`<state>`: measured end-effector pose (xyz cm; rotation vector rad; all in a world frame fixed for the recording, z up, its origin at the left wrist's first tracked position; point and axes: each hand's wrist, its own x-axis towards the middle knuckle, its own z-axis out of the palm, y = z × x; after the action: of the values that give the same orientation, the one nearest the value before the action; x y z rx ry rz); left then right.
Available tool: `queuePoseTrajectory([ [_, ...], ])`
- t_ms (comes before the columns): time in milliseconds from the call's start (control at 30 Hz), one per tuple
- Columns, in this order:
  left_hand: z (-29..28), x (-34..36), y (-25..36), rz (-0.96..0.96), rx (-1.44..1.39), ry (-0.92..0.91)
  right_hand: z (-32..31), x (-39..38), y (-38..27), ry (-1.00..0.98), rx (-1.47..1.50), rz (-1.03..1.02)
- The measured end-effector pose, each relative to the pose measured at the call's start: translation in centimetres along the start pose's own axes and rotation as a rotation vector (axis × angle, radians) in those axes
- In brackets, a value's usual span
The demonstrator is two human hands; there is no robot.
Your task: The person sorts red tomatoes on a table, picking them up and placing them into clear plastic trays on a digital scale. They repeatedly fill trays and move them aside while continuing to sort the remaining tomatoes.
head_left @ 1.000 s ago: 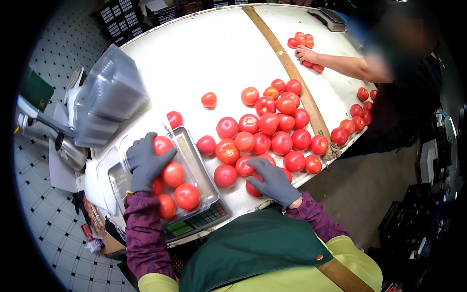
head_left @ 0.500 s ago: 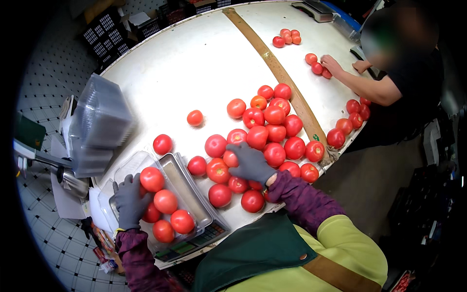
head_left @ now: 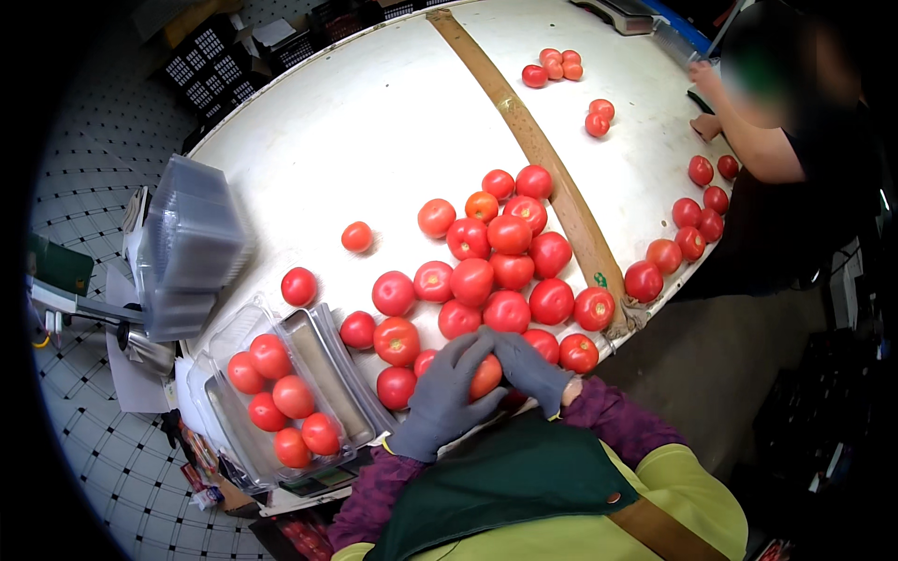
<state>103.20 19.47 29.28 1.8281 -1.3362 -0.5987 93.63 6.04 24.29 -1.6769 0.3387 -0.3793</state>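
Note:
My left hand [head_left: 438,402] and my right hand [head_left: 531,367], both in grey gloves, meet at the table's near edge. Between them they cup a red tomato [head_left: 485,377], fingertips touching above it; its far side is hidden. Just beyond the hands spreads a loose pile of tomatoes [head_left: 472,281]. To the left, a clear plastic tray [head_left: 227,423] holds several tomatoes [head_left: 293,396] and rests on a scale [head_left: 321,479], mostly covered by it. The tray's lid side lies folded out towards the pile.
Two single tomatoes [head_left: 356,237] lie apart beyond the tray. A stack of clear trays [head_left: 195,248] stands at the left edge. A brown strip [head_left: 538,150] crosses the white table [head_left: 374,131]. Past it, a co-worker [head_left: 795,168] stands near more tomatoes [head_left: 687,212].
My left hand has left the tray and come right to the pile's near edge. My right hand has drawn back towards me. Another tomato now sits in the tray. The co-worker's arm has pulled back.

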Motion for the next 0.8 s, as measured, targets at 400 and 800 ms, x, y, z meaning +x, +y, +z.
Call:
queuePoseTrajectory([
  [400,1.6,-1.0,-3.3,-0.360,0.048,0.412,-15.0,18.2,1.8,-0.235,-0.772,-0.085],
  [800,2.9,2.4,-4.1,-0.598,0.446,0.143,-15.0,23.6,4.2,-0.473,-0.640,-0.053],
])
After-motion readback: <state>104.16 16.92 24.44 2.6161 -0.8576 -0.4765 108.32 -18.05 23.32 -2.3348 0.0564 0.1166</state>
